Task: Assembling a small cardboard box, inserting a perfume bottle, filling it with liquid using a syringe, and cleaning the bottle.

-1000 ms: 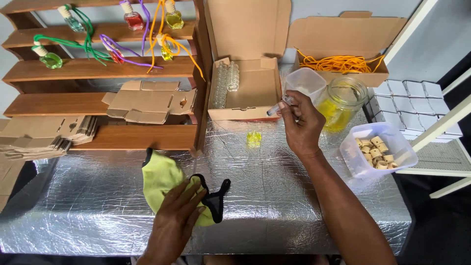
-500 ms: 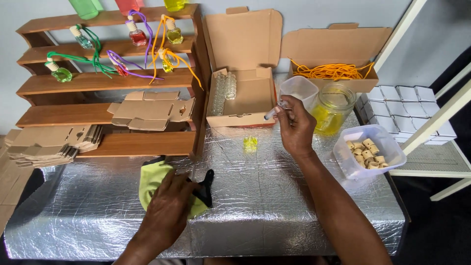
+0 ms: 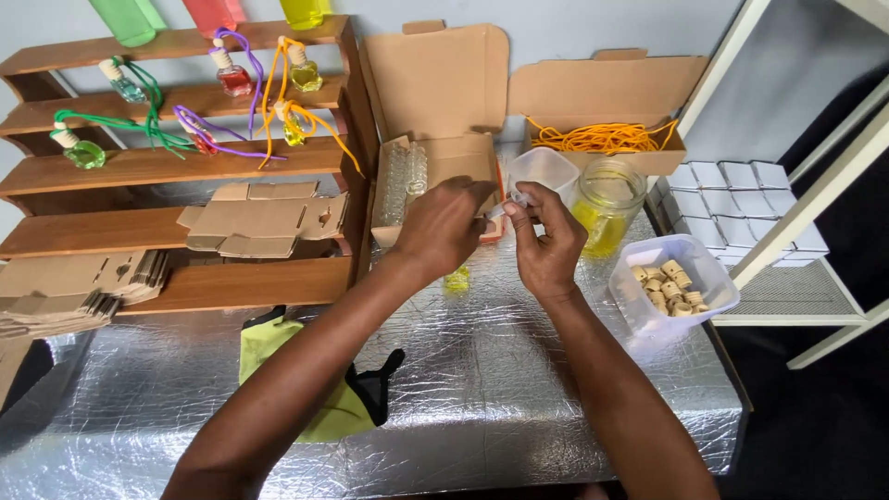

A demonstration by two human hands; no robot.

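- Head view: my two hands meet above the far middle of the silver surface [image 3: 519,407], just in front of the open cardboard box [image 3: 444,162].
- My right hand [image 3: 548,243] pinches a small clear dropper-like tool [image 3: 507,206] between thumb and fingertips; its long axis runs roughly level, pointing left toward my other hand.
- My left hand [image 3: 440,227] comes in from the left, fingers curled narrow right at the tool's tip. Whether they hold something small there I cannot tell; the knuckles hide it.
- The two hands are almost touching, so neither is clearly nearer: the tool sits between them, more in the right.
- A small bottle of yellow liquid [image 3: 457,278] stands on the surface just below the left hand, untouched.
- The tool looks thin, see-through and light, mostly hidden by my fingers.
- Beside the right hand: a clear plastic tub [image 3: 546,171], a glass jar with yellow liquid [image 3: 607,208], and farther right a tub of corks [image 3: 669,289].
- A yellow and black cloth [image 3: 319,389] lies near my left forearm.
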